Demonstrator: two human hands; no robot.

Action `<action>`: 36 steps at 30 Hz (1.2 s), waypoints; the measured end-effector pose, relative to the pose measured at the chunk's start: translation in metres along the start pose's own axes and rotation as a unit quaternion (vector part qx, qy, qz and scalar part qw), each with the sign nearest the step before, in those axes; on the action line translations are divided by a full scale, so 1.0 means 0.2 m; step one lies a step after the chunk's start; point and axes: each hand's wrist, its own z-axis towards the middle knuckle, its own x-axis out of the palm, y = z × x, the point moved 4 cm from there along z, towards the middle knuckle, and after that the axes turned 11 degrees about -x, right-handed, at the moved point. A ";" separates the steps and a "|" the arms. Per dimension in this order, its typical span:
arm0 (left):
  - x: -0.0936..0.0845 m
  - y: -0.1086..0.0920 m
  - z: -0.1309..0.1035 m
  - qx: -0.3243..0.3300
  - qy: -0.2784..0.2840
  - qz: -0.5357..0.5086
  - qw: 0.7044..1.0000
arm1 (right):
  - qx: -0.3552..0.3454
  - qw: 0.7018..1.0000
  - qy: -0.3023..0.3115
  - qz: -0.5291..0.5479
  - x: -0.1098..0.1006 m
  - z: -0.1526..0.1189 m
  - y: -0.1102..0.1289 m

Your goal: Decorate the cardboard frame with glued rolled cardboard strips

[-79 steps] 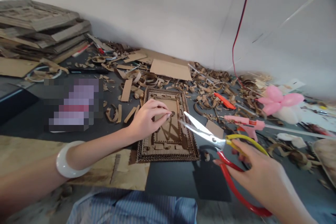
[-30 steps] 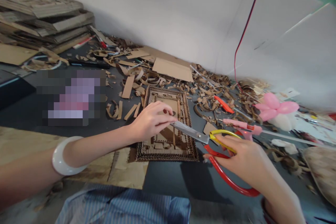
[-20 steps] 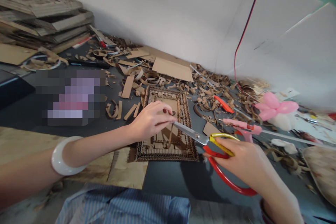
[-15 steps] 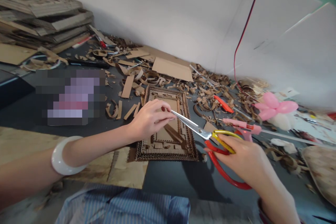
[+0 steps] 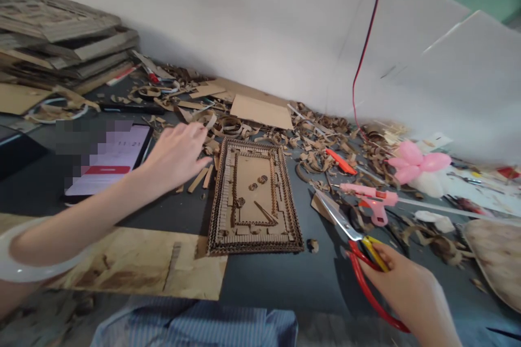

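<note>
My right hand [image 5: 411, 279] grips scissors [image 5: 340, 219] by their red and yellow handles, the blades closed and pointing up and left. My left hand [image 5: 179, 152] is open, thumb apart from the fingers, and hovers over scraps left of the cardboard frame [image 5: 215, 217]. Its fingertips are partly turned from view, near a curled cardboard strip [image 5: 209, 118]. The rectangular frame has ridged corrugated borders and lies flat on the dark table [image 5: 264, 279]. Inside its middle panel are small cardboard rolls [image 5: 253, 186] and a thin folded strip [image 5: 266, 212].
Stacked cardboard frames [image 5: 61, 38] stand at the back left, and a phone [image 5: 109, 173] lies beside my left forearm. On the right are a pink glue gun [image 5: 372, 198], an orange cutter [image 5: 341, 161] and a pink balloon shape [image 5: 419, 160]. Cardboard scraps [image 5: 321, 127] line the wall.
My left hand has left the frame and moved up and left, its fingers now apart. The scissors have moved right and down with my right hand. Small rolls now show on the panel.
</note>
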 end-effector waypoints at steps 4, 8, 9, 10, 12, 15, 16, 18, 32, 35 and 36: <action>0.05 -0.17 -0.14 0.084 0.098 -0.073 0.989 | -0.006 1.000 0.014 -0.011 0.07 0.01 0.00; 0.07 -0.31 -0.19 0.145 0.117 -0.142 0.972 | -0.080 0.996 -0.038 -0.005 -0.03 0.12 0.10; 0.08 -0.32 -0.19 0.148 0.113 -0.154 0.970 | -0.078 0.996 -0.039 0.014 -0.07 0.17 0.16; 0.09 -0.34 -0.18 0.149 0.106 -0.166 0.969 | -0.087 0.994 -0.042 0.040 -0.11 0.23 0.24; 0.10 -0.35 -0.17 0.149 0.092 -0.192 0.966 | -0.132 0.985 -0.014 0.106 -0.16 0.35 0.44; 0.11 -0.35 -0.16 0.147 0.093 -0.225 0.959 | -0.163 0.976 0.080 0.120 -0.16 0.52 0.70; 0.11 -0.35 -0.17 0.141 0.096 -0.235 0.957 | -0.169 0.974 0.109 0.108 -0.14 0.56 0.76; 0.11 -0.33 -0.17 0.123 0.098 -0.255 0.954 | -0.166 0.970 0.153 0.093 -0.10 0.63 0.81; 0.15 -0.27 -0.17 0.062 0.130 -0.347 0.927 | -0.190 0.947 0.167 0.196 0.06 0.68 0.83; 0.14 -0.28 -0.17 0.063 0.129 -0.353 0.924 | -0.182 0.948 0.161 0.205 0.07 0.68 0.83; 0.14 -0.28 -0.17 0.064 0.125 -0.355 0.924 | -0.175 0.950 0.157 0.205 0.07 0.68 0.83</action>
